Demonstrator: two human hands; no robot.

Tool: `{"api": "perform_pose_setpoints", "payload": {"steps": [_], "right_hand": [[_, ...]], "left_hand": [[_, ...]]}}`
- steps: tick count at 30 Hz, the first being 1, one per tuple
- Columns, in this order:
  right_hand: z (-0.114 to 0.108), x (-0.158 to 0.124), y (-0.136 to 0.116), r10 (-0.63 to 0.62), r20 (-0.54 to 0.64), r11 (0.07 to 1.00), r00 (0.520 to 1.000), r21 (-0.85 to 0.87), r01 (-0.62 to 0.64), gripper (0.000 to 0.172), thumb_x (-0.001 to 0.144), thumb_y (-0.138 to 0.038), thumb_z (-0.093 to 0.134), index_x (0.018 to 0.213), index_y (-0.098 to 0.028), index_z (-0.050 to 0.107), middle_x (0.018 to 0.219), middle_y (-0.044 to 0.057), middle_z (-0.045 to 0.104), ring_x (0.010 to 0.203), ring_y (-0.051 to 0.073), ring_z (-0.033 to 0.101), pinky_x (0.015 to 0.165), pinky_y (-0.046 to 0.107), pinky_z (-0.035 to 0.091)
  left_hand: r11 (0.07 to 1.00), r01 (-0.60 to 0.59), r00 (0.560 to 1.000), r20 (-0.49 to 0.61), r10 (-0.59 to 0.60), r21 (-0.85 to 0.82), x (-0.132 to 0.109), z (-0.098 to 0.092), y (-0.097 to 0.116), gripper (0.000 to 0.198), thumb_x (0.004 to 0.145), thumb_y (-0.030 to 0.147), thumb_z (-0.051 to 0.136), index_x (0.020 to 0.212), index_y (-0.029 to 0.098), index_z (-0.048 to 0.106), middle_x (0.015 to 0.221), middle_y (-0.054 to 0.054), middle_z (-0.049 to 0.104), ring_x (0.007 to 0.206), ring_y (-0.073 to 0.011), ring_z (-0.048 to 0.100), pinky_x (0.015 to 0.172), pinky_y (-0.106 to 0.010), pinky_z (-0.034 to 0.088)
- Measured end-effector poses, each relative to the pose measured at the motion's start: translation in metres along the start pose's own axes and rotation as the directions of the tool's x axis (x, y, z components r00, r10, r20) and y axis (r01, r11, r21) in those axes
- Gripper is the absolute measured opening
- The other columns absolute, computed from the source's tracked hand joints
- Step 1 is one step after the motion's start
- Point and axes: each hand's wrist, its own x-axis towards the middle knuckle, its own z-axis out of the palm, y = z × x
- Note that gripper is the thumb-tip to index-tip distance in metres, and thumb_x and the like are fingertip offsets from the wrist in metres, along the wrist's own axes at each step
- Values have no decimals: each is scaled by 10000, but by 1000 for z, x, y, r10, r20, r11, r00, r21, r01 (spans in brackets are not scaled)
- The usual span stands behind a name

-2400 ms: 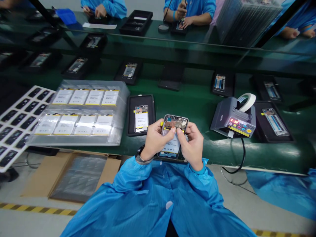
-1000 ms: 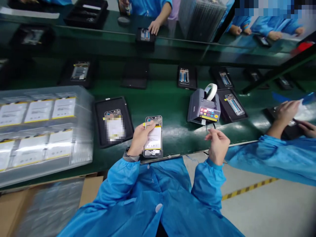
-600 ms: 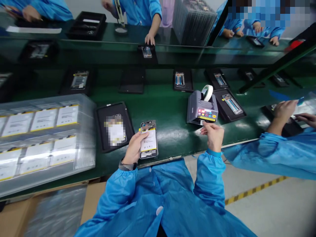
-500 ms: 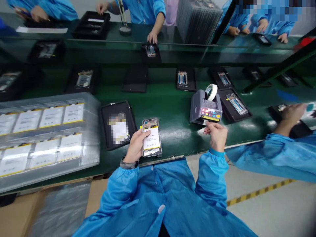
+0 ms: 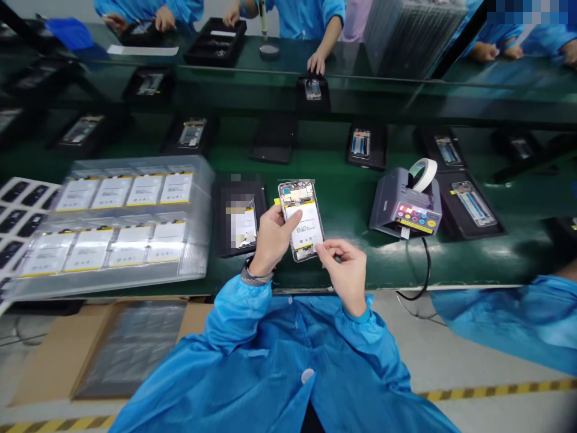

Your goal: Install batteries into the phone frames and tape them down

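My left hand (image 5: 274, 237) is closed around the left side of an opened phone (image 5: 301, 221), its thumb on the white battery (image 5: 307, 225). The phone is tilted slightly above the bench, with its circuit board at the far end. At the phone's lower right corner my right hand (image 5: 345, 264) is closed in a pinch. A small piece of tape appears to be between those fingertips, mostly hidden. To the right stands a grey tape dispenser (image 5: 401, 201) with a white tape roll (image 5: 424, 174) and a short tape end at its front. A black tray (image 5: 223, 225) sits left of my hands.
Stacked clear plastic trays of batteries (image 5: 135, 240) lie at the left. A second black tray (image 5: 451, 207) with a phone frame is beyond the dispenser. Several more trays line the green bench (image 5: 333, 159). A cable (image 5: 426, 270) hangs over the front edge. Co-workers' hands (image 5: 317, 62) are across the bench.
My right hand has moved left from the tape dispenser's outlet to the lower end of the phone. My left hand still holds the phone, now tilted more. The camera view has shifted left.
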Motion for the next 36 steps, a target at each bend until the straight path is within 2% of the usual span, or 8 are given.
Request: {"api": "perform_pose_setpoints", "payload": {"steps": [15, 19, 22, 26, 29, 32, 34, 36], "right_hand": [[7, 5, 0, -77, -11, 993, 997, -92, 75, 258, 838, -413, 747, 796, -162, 705, 537, -54, 503, 509, 101, 420, 562, 253, 396], [0, 10, 4, -106, 66, 976, 992, -185, 117, 237, 865, -398, 726, 807, -175, 671, 540, -76, 439, 511, 94, 381, 564, 253, 365], [-8, 19, 8, -97, 115, 967, 989, -224, 121, 279, 801, -387, 802, 916, -195, 635, 578, -87, 446, 533, 97, 408, 554, 243, 367], [-12, 30, 11, 30, 276, 997, 961, 54, -47, 446, 814, -481, 783, 1126, -225, 592, 750, -28, 631, 628, 136, 565, 540, 242, 456], [-6, 31, 12, 94, 376, 966, 922, 190, -176, 417, 805, -547, 781, 1012, -234, 600, 744, -15, 685, 601, 158, 616, 492, 253, 493], [3, 31, 15, 69, 273, 962, 960, 235, -136, 403, 789, -552, 800, 918, -229, 597, 720, -10, 708, 564, 159, 626, 487, 262, 515], [7, 33, 18, 49, 192, 961, 980, 260, -99, 397, 805, -554, 785, 936, -227, 602, 743, -3, 724, 561, 155, 629, 484, 258, 516], [10, 36, 22, 57, 182, 958, 982, 267, -105, 405, 805, -551, 785, 957, -224, 600, 789, 4, 740, 580, 153, 640, 488, 252, 520]], "left_hand": [[999, -32, 999, -30, 32, 8, -4, -1, 8, 430, 751, 412, 836, 1030, 122, 682, 1082, -124, 756, 1034, -284, 716, 877, -366, 580], [999, -42, 999, -27, 42, 21, -3, -3, 7, 441, 752, 426, 837, 1027, 119, 680, 1057, -125, 760, 1009, -284, 722, 846, -354, 585], [999, -44, 999, -7, 44, 12, -1, -6, 6, 457, 747, 437, 844, 1031, 119, 680, 1049, -121, 763, 974, -278, 730, 829, -353, 591], [999, -7, 996, 84, 11, -41, 1, -5, 5, 474, 742, 441, 853, 1050, 124, 682, 1044, -115, 765, 954, -273, 732, 851, -369, 592], [999, 15, 989, 144, -8, -47, 5, -2, 1, 487, 761, 456, 840, 1082, 129, 673, 1054, -113, 757, 956, -266, 725, 854, -363, 584], [1000, -6, 983, 182, 0, 29, 5, -6, -3, 490, 787, 466, 814, 1116, 145, 645, 1059, -98, 738, 952, -232, 703, 831, -321, 566], [986, -27, 975, 220, -10, 162, 1, -14, -4, 429, 808, 453, 795, 1072, 151, 644, 1004, -78, 722, 904, -195, 680, 783, -276, 541], [957, -22, 963, 262, -57, 290, -6, -23, -3, 369, 830, 432, 772, 1030, 150, 641, 911, -53, 699, 815, -160, 648, 715, -244, 504]]}}
